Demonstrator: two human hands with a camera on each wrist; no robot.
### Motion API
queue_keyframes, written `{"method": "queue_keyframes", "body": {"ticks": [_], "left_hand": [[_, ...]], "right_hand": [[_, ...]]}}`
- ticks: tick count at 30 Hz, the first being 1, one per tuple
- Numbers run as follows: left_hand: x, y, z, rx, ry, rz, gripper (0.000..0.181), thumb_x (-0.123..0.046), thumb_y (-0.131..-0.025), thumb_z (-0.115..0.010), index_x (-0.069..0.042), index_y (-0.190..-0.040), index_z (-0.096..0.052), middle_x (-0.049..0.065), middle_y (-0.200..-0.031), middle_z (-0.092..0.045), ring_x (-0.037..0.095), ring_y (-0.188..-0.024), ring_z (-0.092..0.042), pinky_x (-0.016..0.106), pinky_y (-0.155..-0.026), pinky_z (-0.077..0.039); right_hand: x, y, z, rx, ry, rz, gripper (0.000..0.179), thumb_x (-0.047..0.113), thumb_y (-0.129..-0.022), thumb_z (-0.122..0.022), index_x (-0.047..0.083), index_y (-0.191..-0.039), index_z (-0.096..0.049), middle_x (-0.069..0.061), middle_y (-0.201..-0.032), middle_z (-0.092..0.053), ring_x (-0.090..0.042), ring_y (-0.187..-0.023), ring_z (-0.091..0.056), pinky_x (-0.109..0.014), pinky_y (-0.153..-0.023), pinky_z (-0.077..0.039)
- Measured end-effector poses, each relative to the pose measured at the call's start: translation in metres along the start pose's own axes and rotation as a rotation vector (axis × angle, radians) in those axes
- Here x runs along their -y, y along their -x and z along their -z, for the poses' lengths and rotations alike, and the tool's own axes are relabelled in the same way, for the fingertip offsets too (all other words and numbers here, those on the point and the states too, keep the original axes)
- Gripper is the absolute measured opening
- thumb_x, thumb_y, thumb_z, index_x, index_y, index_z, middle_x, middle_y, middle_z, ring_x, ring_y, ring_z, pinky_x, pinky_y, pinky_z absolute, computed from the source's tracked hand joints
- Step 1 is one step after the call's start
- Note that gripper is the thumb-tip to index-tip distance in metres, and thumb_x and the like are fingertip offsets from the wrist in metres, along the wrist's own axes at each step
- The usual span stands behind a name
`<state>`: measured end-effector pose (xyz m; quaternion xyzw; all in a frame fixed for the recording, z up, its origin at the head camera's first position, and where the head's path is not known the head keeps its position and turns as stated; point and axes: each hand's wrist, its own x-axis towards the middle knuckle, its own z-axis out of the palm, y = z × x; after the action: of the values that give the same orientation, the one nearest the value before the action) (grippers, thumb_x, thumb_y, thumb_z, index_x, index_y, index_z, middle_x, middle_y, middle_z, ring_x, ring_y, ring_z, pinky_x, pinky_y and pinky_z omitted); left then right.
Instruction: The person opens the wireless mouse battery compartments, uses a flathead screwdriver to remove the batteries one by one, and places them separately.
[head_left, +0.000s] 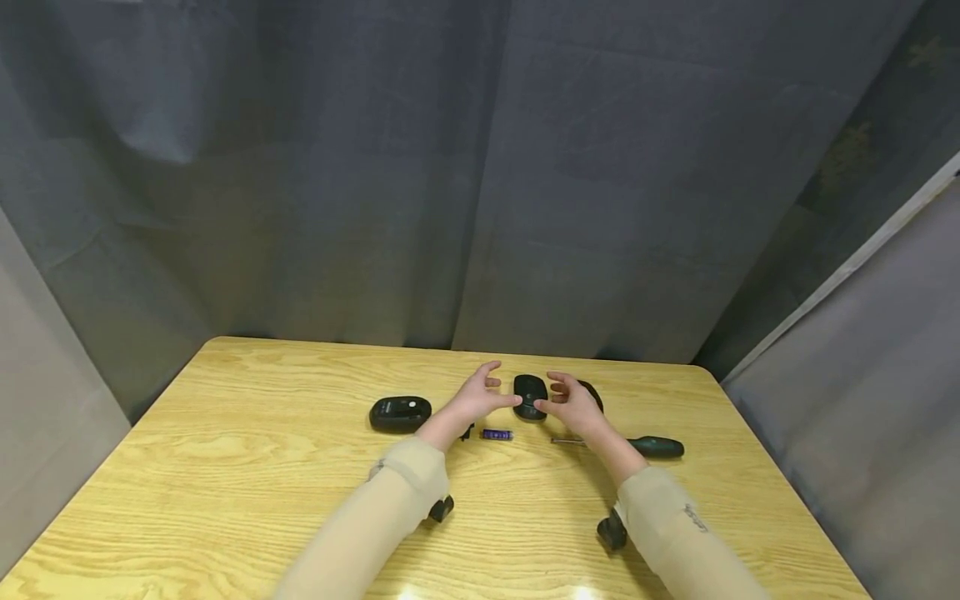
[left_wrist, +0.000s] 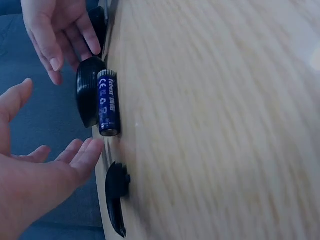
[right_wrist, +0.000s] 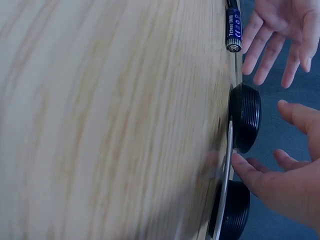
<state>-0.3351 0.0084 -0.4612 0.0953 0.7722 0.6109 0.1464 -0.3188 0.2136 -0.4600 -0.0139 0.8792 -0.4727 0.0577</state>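
Left to right, head view. Wood-grain table (head_left: 225, 467), yellowish, rounded far corners; dark grey creased curtain (head_left: 337, 167) behind, filling the upper frame. Left of centre on the table: left mouse (head_left: 400, 419), black, smooth oval, one white spot and faint light marks on top. Just right of it, beige cloth left sleeve (head_left: 352, 533), cuff bunched, running up to the left hand (head_left: 477, 398): fingers apart, thumb pointing right, nothing held

Below that hand, small black part (left_wrist: 115, 185), thin curved shell with a blocky end, mostly hidden in head view, clearer in left wrist view. Then the battery (head_left: 497, 434), a cylinder in blue-purple wrap, white lettering, lying on its side

Centre mouse (head_left: 529, 388): lower middle of frame, right of centre, between the two hands. Black, rounded, ridged side in the wrist views. Both thumbs sit at or over its edge in head view; contact, cannot tell

Right hand (head_left: 577, 410): fingers spread from thumb, nothing held. Black rounded object (head_left: 592, 392) partly behind it, ridged side too. Screwdriver (head_left: 656, 447) past the wrist, dark bulbous handle, thin metal shaft pointing left. Beige right sleeve (head_left: 690, 533) at lower right

Count: 2 mice, 1 similar rounded object, 1 small part, 1 battery, 1 screwdriver, 2 hands, 2 sleeves
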Motion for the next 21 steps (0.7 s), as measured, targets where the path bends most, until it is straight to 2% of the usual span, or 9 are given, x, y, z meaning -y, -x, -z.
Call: {"method": "queue_keyframes", "body": {"ticks": [7, 15, 21], "left_hand": [[0.0005, -0.0014, -0.0045, 0.045, 0.025, 0.043, 0.079, -0.022, -0.086, -0.069, -0.014, -0.15, -0.023, 0.023, -0.143, -0.039, 0.038, -0.126, -0.045, 0.053, -0.101, -0.042], [-0.0037, -0.0008, -0.007, 0.094, 0.039, 0.056, 0.078, -0.017, -0.086, -0.069, -0.012, -0.15, -0.023, 0.025, -0.144, -0.037, 0.037, -0.128, -0.043, 0.051, -0.102, -0.042], [-0.0022, -0.0017, -0.0077, 0.133, 0.043, 0.041, 0.079, -0.017, -0.087, -0.068, -0.01, -0.15, -0.021, 0.025, -0.143, -0.039, 0.037, -0.128, -0.044, 0.052, -0.103, -0.04]], "right_hand": [[0.0009, -0.0034, -0.0071, -0.004, 0.028, -0.019, 0.069, 0.02, -0.09, -0.064, 0.008, -0.147, -0.027, -0.026, -0.144, -0.037, -0.041, -0.129, -0.039, -0.055, -0.101, -0.041], [0.0031, -0.0048, -0.0092, -0.024, 0.049, -0.037, 0.066, 0.019, -0.092, -0.062, 0.009, -0.147, -0.027, -0.026, -0.142, -0.038, -0.041, -0.128, -0.04, -0.055, -0.098, -0.044], [0.0034, -0.0062, -0.0095, -0.016, 0.03, -0.032, 0.065, 0.018, -0.092, -0.061, 0.008, -0.147, -0.028, -0.026, -0.142, -0.039, -0.041, -0.128, -0.041, -0.053, -0.098, -0.045]]}}
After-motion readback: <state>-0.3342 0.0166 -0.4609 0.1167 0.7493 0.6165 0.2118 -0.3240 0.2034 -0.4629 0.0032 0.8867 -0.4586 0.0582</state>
